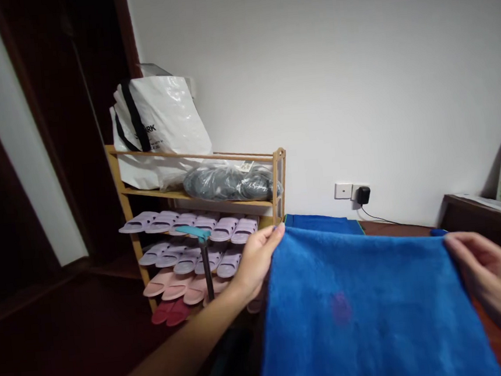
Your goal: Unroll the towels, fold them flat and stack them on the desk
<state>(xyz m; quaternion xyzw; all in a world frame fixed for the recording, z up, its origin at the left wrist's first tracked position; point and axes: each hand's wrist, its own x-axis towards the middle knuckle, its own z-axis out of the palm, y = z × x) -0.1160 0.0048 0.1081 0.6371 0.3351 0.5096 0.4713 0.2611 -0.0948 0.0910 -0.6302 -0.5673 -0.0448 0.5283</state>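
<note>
A blue cloth (375, 311), which looks like a towel, hangs stretched between my two hands, with a faint purple patch left of its middle. My left hand (259, 257) pinches its upper left corner between thumb and fingers. At the upper right corner, my right hand (493, 284) grips the edge in the same way. The cloth's lower end runs out of the picture. Behind its top edge lies more folded blue cloth (324, 223) on a reddish-brown surface, partly hidden by the piece I hold.
To the left stands a wooden shoe rack (195, 153) with rows of lilac and pink slippers (190, 257). A white bag (165, 113) and a plastic-wrapped grey bundle (232, 181) sit on top. A teal-topped pole (207, 268) rises before it. A black plug (363, 194) trails a cord.
</note>
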